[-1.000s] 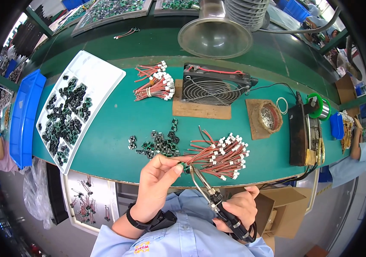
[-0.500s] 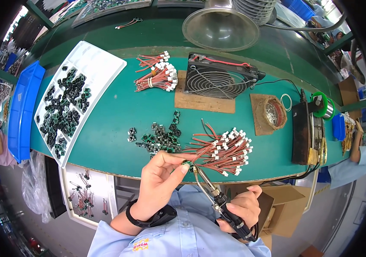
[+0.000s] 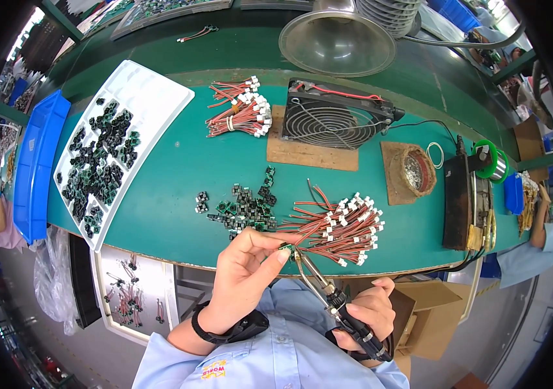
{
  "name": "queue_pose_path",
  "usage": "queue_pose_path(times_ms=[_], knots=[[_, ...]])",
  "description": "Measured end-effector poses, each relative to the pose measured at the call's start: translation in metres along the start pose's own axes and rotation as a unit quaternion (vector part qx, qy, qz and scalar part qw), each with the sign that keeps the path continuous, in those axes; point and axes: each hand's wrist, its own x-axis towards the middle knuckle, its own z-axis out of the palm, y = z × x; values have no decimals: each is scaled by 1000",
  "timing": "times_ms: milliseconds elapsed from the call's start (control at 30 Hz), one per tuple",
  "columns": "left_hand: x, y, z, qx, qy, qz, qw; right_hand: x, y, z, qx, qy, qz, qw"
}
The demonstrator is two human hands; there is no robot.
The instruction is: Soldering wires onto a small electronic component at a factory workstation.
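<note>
My left hand (image 3: 241, 267) pinches a small green circuit board (image 3: 286, 247) between thumb and fingers, just over the bench's front edge. In my right hand (image 3: 371, 312) is a black-handled soldering iron (image 3: 337, 299) with a thin metal tube along its shaft. Its tip meets the board beside my left fingertips; the exact joint is too small to make out. Red and black wires with white connectors (image 3: 347, 230) lie in a fanned pile just beyond, some ends reaching close to my left fingers. Left of them is a heap of small dark-green boards (image 3: 244, 209).
A white tray (image 3: 163, 94) of boards and a blue bin (image 3: 35, 172) stand left. Behind are tied wire bundles (image 3: 241, 117), a black fan (image 3: 334, 117) and a metal hood (image 3: 338, 45). Right: a cleaning dish (image 3: 417, 174) and solder spool (image 3: 498, 162). Co-workers sit at both sides.
The view has shifted very slightly. My right hand and the iron's handle sit a touch lower and farther right; the tip stays at the board, which my left hand still pinches.
</note>
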Motion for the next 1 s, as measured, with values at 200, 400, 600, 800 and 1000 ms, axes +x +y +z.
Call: queue_pose_path(times_ms=[200,400,600,800,1000], knots=[[-1,2,1,-4,-2,-13,1000,1,0,-1,10,3,7,1000],[-1,1,1,-6,-9,-3,1000,0,-1,0,11,10,6,1000],[-2,3,0,1,-9,-9,1000,0,-1,1,12,9,5,1000],[-1,2,-1,-6,-26,11,1000,-1,-1,0,9,7,2,1000],[-1,1,0,-1,-28,26,999,-3,-2,-1,7,9,5,1000]])
